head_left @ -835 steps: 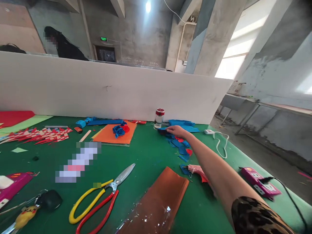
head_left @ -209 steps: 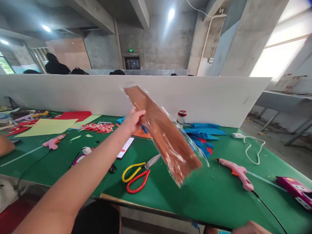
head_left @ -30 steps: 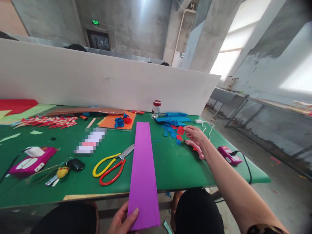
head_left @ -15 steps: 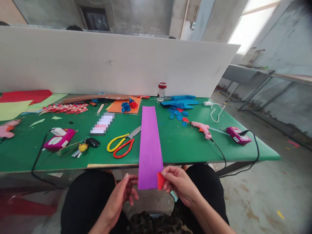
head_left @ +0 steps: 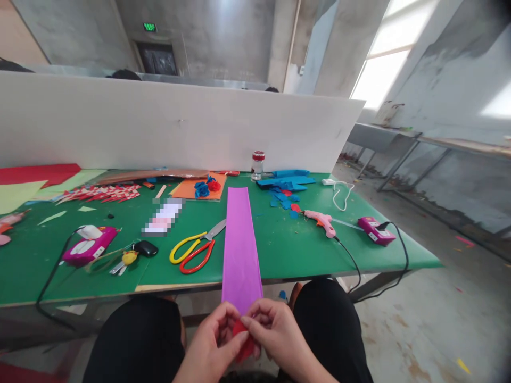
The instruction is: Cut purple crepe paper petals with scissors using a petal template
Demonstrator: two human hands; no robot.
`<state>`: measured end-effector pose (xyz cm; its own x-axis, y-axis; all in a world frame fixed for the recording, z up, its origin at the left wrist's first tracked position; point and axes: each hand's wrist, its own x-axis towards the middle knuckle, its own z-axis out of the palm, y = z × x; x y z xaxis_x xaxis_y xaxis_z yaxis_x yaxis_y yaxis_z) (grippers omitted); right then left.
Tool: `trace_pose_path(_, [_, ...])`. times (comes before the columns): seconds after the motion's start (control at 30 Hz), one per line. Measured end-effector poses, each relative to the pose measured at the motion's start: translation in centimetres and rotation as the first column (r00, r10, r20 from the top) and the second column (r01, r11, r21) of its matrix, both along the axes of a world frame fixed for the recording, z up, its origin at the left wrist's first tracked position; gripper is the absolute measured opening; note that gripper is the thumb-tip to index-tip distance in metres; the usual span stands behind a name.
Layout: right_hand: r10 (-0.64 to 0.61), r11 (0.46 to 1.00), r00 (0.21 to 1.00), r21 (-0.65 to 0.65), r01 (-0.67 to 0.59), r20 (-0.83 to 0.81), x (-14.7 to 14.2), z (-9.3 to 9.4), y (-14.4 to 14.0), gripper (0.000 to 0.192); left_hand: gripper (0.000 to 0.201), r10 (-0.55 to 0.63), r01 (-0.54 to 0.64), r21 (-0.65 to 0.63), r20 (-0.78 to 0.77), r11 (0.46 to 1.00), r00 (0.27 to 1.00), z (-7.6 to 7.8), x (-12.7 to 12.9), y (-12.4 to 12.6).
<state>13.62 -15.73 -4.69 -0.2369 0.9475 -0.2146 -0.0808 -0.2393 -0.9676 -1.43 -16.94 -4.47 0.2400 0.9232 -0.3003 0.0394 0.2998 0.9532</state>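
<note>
Between my two hands is a small piece of red paper [head_left: 245, 348], pinched by the fingers of my left hand [head_left: 217, 340] and my right hand [head_left: 275, 332]. Both hands are close together, in front of the near end of a long purple paper strip [head_left: 240, 244]. That strip lies on the green table [head_left: 279, 255] and reaches past its front edge; its near end is partly hidden by my fingers. Scissors [head_left: 197, 250] with one yellow and one red handle lie left of the strip, blades against or under its edge.
A pink glue gun [head_left: 321, 221] rests to the right, wired near a purple power box [head_left: 376, 231]. Blue paper pieces [head_left: 289, 186] and a red-lidded jar [head_left: 257, 165] stand behind. Left are keys [head_left: 130, 258], another purple box [head_left: 91, 246] and blue and red paper flowers [head_left: 206, 186].
My left hand, open before, has come in to join my right hand at the red paper. The red paper has moved down and left, off the strip's near right corner. The view has tilted up.
</note>
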Motion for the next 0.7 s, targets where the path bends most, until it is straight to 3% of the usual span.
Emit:
trace_pose_path(0.17, [0.031,0.996,0.995,-0.077,-0.038,-0.093,1.1,-0.4,-0.9,0.046,0.041,0.057,-0.056,-0.092,0.009,0.994,0.998,0.4,-0.5,-0.1])
trace_pose_path(0.3, [0.017,0.963,0.978,-0.26,-0.072,-0.206,1.7,-3.7,-2.5,0.046,0.038,0.213,-0.209,0.044,-0.133,0.977,0.968,1.5,-2.7,-0.1])
trace_pose_path(0.43, [-0.201,0.919,0.908,-0.392,0.044,-0.368,0.0,-6.2,-3.0,0.054,0.033,0.292,-0.281,0.087,-0.153,0.956,0.944,1.5,-4.2,0.4])
trace_pose_path(0.53, [-0.273,0.917,0.859,-0.387,0.096,-0.434,-1.8,-5.6,-2.3,0.055,0.031,0.267,-0.26,0.071,-0.112,0.963,0.957,1.3,-3.7,0.9])
trace_pose_path(0.7, [-0.346,0.908,0.849,-0.371,0.196,-0.398,-2.8,-3.8,-0.9,0.048,0.029,0.243,-0.238,0.056,-0.1,0.97,0.965,1.1,-1.6,1.8])
